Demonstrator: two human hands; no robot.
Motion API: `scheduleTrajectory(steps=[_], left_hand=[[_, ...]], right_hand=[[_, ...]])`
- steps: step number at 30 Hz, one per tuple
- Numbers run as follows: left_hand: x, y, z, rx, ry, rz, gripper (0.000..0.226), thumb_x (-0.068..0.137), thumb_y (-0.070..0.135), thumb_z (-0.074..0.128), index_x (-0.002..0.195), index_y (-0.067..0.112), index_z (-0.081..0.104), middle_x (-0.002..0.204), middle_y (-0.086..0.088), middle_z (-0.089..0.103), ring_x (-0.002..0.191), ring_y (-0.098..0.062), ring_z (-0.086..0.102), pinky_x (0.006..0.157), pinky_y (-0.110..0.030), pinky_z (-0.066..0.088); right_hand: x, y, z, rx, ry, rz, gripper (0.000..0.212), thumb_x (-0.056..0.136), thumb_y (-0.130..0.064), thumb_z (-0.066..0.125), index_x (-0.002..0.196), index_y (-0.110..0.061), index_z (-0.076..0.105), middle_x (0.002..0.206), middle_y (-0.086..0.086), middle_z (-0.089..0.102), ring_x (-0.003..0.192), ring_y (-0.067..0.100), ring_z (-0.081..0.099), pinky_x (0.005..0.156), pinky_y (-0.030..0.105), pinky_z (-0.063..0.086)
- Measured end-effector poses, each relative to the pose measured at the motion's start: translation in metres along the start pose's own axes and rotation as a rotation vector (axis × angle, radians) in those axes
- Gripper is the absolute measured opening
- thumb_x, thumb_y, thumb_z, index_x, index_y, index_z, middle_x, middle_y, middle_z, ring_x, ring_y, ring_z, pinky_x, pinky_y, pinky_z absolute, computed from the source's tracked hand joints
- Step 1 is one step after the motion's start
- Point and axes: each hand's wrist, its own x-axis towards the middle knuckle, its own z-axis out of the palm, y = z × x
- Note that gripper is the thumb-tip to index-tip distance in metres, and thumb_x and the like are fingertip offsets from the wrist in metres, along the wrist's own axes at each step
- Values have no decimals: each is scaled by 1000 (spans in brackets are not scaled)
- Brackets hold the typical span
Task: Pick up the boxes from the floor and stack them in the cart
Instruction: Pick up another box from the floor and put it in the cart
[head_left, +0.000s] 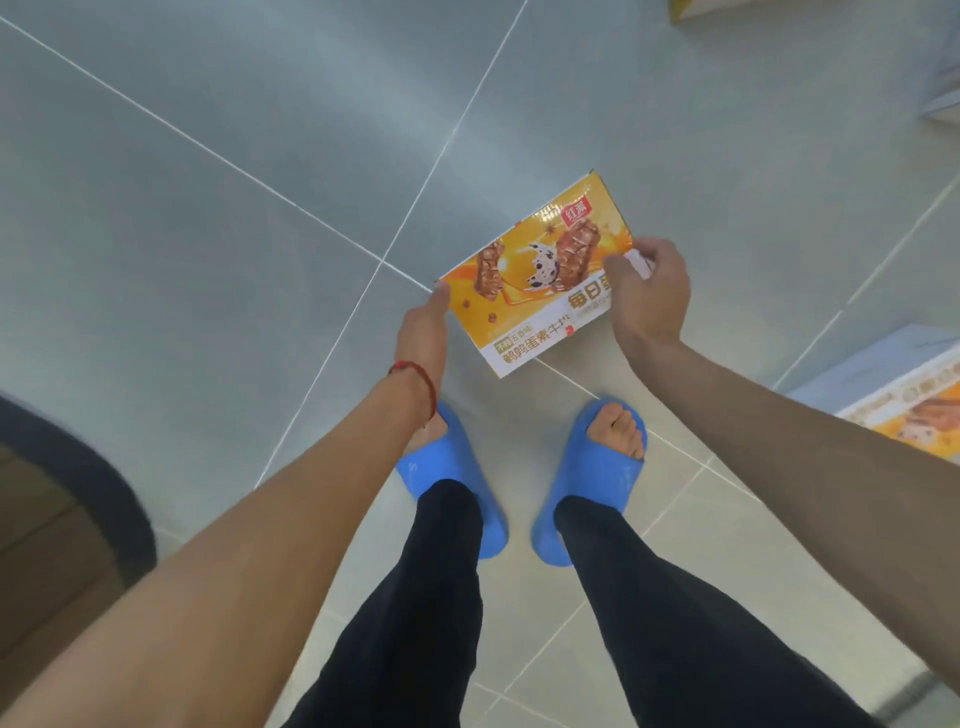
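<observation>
Two hands hold one box (540, 270) between them, printed face up and turned at a slant, over the grey tiled floor (234, 156). The left hand (423, 325) lies along the box's left short edge. One of its fingers (440, 299) shows straight, its tip at the near-left corner; the others are hidden under the card, so it cannot be told whether they curl. The right hand (647, 293) comes over the opposite end, and its fingers (649, 252) are curled down and pinch the box's right edge against the thumb. The box is orange and yellow, with a white band of printed characters along the side nearest the person, and it spans the whole gap between the two sets of fingers. A red string bracelet (415, 376) circles the wrist behind the left fingers. Below the fingers in the view, two feet in blue slippers (597, 499) stand on the tiles, with black trouser legs above them. Well to the right of the right fingers, a second box (904, 410) with the same orange print lies on the floor, cut off by the frame's edge. Far to the left of the left fingers, at the frame's lower edge, sits a dark rounded shape (78, 467) too blurred to name.
</observation>
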Motion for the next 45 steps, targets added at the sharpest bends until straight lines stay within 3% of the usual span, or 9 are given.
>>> scheduleTrajectory(steps=[8,12,18,22,30,36,40,43,45], left_hand=[[74,-7,41,-331,-36,-19,53,92,70,46,102,23,68,82,3,78,66,-6,74,54,-19,56],[101,-24,54,-490,-67,-79,102,55,74,70,136,15,53,114,-17,73,93,-35,75,76,-56,60],[45,-9,22,-509,-24,-69,88,62,58,71,133,9,53,109,-23,70,83,-34,73,65,-46,60],[-15,-19,-9,-573,-121,-139,91,57,62,78,133,22,50,122,-25,67,100,-43,71,85,-69,52],[-182,14,-71,-638,40,41,37,81,26,65,112,23,44,92,-7,63,70,-21,65,55,-29,51],[-287,22,-123,-666,16,137,55,71,20,58,124,27,46,124,-15,66,95,-30,71,71,-39,58],[-345,18,-154,-599,-49,250,51,85,18,57,134,28,49,119,-7,71,96,-26,74,70,-36,60],[-379,16,-178,-569,-55,301,58,79,32,66,135,28,51,118,-4,71,99,-25,73,75,-39,61],[-398,12,-189,-574,-54,315,60,79,34,71,136,28,50,120,-4,71,104,-27,72,84,-49,61]], right_hand=[[63,23,40,-317,-90,-92,71,84,-65,53,144,-27,48,135,1,59,125,25,55,112,51,37],[54,19,43,-357,-42,-26,77,89,-61,59,150,-20,40,144,6,48,135,29,43,112,48,29],[-6,4,26,-256,-16,90,94,77,-75,63,147,-16,41,143,5,46,135,30,42,111,52,31],[-53,-24,-5,-168,-56,140,87,81,-77,59,148,-24,42,141,4,44,137,28,41,113,51,31],[-167,-101,-73,-53,-121,159,94,67,-84,64,128,-14,53,120,-1,43,124,27,52,109,49,43],[-246,-153,-125,-26,-201,120,95,45,-88,76,105,-16,64,120,9,62,110,23,67,97,46,56],[-303,-186,-163,9,-305,94,89,54,-75,85,110,-13,54,122,12,61,103,18,71,87,40,62],[-342,-199,-186,19,-356,16,46,86,-39,80,106,-16,46,111,2,59,92,6,68,69,15,56],[-362,-201,-199,16,-388,-32,65,82,-42,80,124,-15,38,120,0,56,101,5,66,69,12,54]])
